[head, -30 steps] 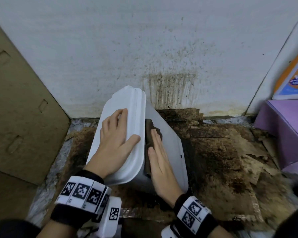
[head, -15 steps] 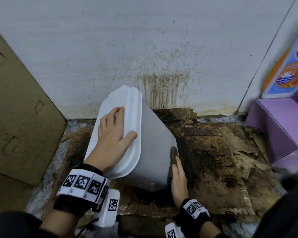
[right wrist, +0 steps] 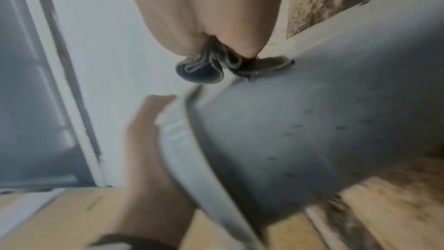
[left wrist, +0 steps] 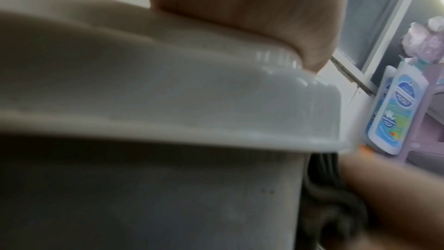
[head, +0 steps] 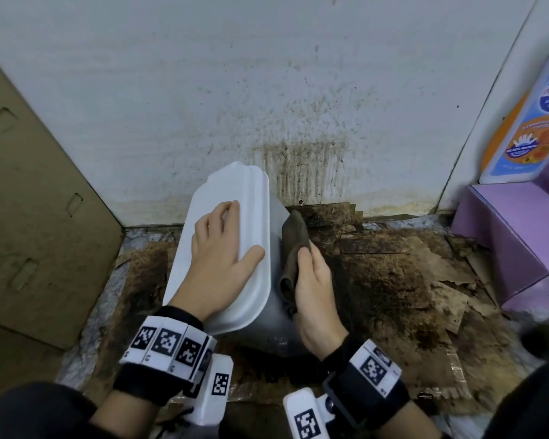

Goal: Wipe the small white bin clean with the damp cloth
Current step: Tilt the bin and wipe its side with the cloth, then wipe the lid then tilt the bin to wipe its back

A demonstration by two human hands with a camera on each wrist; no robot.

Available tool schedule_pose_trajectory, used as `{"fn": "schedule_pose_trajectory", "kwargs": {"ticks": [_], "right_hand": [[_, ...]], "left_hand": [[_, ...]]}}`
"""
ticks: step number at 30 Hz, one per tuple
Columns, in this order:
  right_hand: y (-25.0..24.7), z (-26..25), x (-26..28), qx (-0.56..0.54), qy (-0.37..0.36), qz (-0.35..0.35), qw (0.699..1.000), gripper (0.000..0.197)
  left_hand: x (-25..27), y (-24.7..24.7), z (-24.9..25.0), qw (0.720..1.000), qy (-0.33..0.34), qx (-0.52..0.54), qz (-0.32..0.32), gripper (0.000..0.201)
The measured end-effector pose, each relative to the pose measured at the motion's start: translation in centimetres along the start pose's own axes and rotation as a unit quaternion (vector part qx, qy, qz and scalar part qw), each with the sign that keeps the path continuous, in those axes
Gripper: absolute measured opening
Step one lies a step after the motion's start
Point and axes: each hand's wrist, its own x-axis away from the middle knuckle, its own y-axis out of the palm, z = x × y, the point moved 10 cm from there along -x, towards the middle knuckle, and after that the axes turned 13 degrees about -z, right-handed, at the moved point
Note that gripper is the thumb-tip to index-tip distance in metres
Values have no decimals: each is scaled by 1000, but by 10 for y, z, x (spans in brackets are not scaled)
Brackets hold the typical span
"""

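Observation:
The small white bin (head: 232, 185) leans tilted to the left on the dirty floor, with its lid closed. My left hand (head: 222, 248) lies flat on the lid, its thumb over the lid's rim (left wrist: 168, 92). To the right, a dark brown cloth (head: 293, 239) is bunched against the bin's grey side wall (right wrist: 312, 121). My right hand (head: 314, 280) pinches the cloth (right wrist: 204, 67) between thumb and fingers and holds it on that wall. The bin's far side and its inside are hidden.
A stained white wall (head: 298, 137) stands close behind the bin. A brown cardboard sheet (head: 29, 201) leans at the left. A purple box (head: 504, 236) and a bottle with a blue and orange label (head: 530, 122) sit at the right. Torn, stained cardboard (head: 393, 280) covers the floor.
My right hand swept the cloth down the bin's side to its lower right edge, then back up toward the far end. The left hand stayed on the lid.

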Motion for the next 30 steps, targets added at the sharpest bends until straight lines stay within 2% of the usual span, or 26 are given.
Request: {"fn": "schedule_pose_trajectory", "kwargs": {"ticks": [3, 6, 8, 10, 15, 17, 20, 21, 22, 23, 26, 27, 28, 30], "right_hand": [[11, -35, -7, -14, -38, -43, 998, 39], [14, -58, -7, 71, -65, -74, 993, 42], [12, -64, -8, 119, -64, -86, 987, 46], [9, -66, -7, 152, -54, -106, 981, 55], [-2, -79, -4, 270, -67, -133, 951, 73], [-13, -84, -5, 287, -71, -122, 948, 71], [-32, -88, -6, 284, -60, -110, 951, 63], [-37, -88, -5, 283, -52, -108, 951, 61], [-42, -90, -3, 283, -43, -107, 952, 60], [-48, -91, -1, 286, -35, -105, 952, 59], [-63, -96, 5, 294, -17, -98, 950, 61], [-67, -97, 7, 296, -13, -97, 950, 63], [-71, -97, 9, 297, -5, -96, 950, 67], [-74, -96, 12, 304, 18, -93, 948, 76]], "left_hand": [[-3, 4, 14, 1000, 5, -7, 3, 85], [-7, 10, 24, 999, -4, 40, 24, 71], [-8, 8, 33, 997, 5, 53, 62, 71], [-8, 11, 45, 995, 29, 60, 74, 70], [-8, 9, 66, 975, 50, 205, 74, 64], [-8, 8, 71, 949, 62, 300, 74, 52], [-9, 7, 68, 860, 63, 502, 65, 33], [-9, 4, 65, 841, 61, 533, 66, 31], [-8, 0, 61, 843, 55, 531, 64, 30], [-7, -3, 55, 859, 42, 506, 61, 30], [-1, -9, 34, 943, -21, 328, 53, 31], [1, -9, 29, 963, -44, 264, 46, 36], [4, -6, 24, 973, -66, 219, 35, 41], [7, 6, 18, 974, -104, 203, 7, 51]]}}
